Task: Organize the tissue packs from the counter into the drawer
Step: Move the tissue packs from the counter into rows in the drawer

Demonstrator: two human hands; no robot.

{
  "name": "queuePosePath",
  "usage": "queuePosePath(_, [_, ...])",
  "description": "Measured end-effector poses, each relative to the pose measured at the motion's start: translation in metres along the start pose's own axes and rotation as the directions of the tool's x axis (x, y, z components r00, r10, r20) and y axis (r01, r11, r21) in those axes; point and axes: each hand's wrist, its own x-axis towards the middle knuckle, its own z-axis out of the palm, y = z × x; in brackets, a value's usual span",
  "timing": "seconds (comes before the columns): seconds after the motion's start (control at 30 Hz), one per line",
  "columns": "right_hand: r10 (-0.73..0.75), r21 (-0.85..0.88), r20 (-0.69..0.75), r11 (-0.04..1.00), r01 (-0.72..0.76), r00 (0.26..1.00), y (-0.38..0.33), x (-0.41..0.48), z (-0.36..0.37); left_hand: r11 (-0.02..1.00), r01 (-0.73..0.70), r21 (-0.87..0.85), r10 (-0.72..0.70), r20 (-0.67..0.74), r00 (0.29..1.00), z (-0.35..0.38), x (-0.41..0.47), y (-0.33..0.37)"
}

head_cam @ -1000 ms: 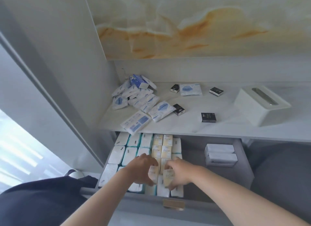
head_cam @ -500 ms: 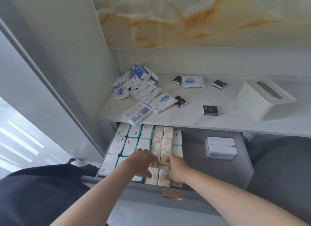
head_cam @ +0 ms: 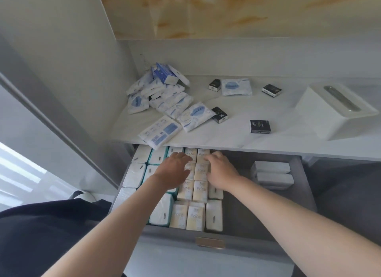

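The person is in the tidying part of the job, squaring up rows already laid in the open drawer [head_cam: 247,204], which is filling the lower middle of the frame.

At the drawer's left, white teal-edged packs [head_cam: 138,174] are lying in columns. Above them, at upper left on the table [head_cam: 237,138], a loose pile of blue-and-white packs [head_cam: 162,97] is waiting, pointing every which way, and one flat pack [head_cam: 159,132] is overhanging the table's front edge.

The left hand [head_cam: 173,169] is lying on the rear rows, fingers straight and close together, pressing down and gripping nothing. Just right of it, the cream packs [head_cam: 201,188] are sitting side by side, printed faces up, long axes running from the frame's bottom toward its top.

The right hand [head_cam: 220,169] is resting on the rearmost cream packs with fingers bent over them. Whether it is pinching one I cannot tell.

Farther right, small black packs [head_cam: 260,126] are lying scattered on the table, two white packs [head_cam: 272,173] are stacked at the drawer's right with long axes across the frame, and a white tissue box [head_cam: 334,109] is standing at the far right.

The next move probably calls for lifting a hand to the table pile and turning a pack to match the rows.
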Motion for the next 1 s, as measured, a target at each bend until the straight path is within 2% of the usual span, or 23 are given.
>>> queuePosePath(0.13, [-0.034, -0.12, 0.151, 0.991, 0.053, 0.988, 0.008, 0.019, -0.002, 0.998, -0.011, 0.062, 0.005, 0.095, 0.995, 0.008, 0.025, 0.001])
queuePosePath(0.23, [-0.045, -0.199, 0.214, 0.976, 0.089, 0.976, 0.013, 0.022, 0.007, 0.991, -0.051, 0.122, 0.039, 0.099, 0.994, 0.013, 0.035, -0.005])
queuePosePath(0.43, [-0.055, -0.175, 0.153, 0.981, 0.082, 0.987, 0.009, 0.016, 0.011, 0.969, -0.115, 0.219, 0.084, 0.147, 0.986, 0.017, 0.028, -0.018])
queuePosePath(0.53, [-0.061, -0.065, 0.169, 0.995, 0.073, 0.984, 0.004, 0.012, 0.017, 0.956, -0.125, 0.264, 0.09, 0.14, 0.986, 0.014, 0.023, -0.016])
queuePosePath(0.67, [-0.03, 0.124, 0.191, 0.992, 0.006, 0.981, 0.001, 0.007, 0.023, 0.97, -0.107, 0.219, 0.086, 0.106, 0.991, 0.013, 0.016, -0.014])
queuePosePath(0.73, [-0.003, 0.143, 0.114, 0.99, -0.013, 0.993, 0.003, 0.003, 0.022, 0.968, -0.126, 0.219, 0.109, 0.088, 0.99, 0.014, 0.011, -0.013])
queuePosePath(0.83, [0.023, 0.046, 0.028, 0.999, -0.024, 0.999, 0.005, -0.007, 0.017, 0.961, -0.149, 0.234, 0.113, 0.159, 0.981, 0.021, 0.003, -0.011])
queuePosePath(0.9, [0.054, 0.009, 0.037, 0.998, -0.054, 0.998, 0.005, -0.015, 0.016, 0.955, -0.155, 0.251, 0.109, 0.189, 0.976, 0.026, -0.001, -0.011])
queuePosePath(1.0, [0.165, 0.185, 0.151, 0.964, -0.192, 0.975, -0.001, -0.022, 0.023, 0.96, -0.145, 0.241, 0.096, 0.205, 0.974, 0.027, -0.003, -0.011])
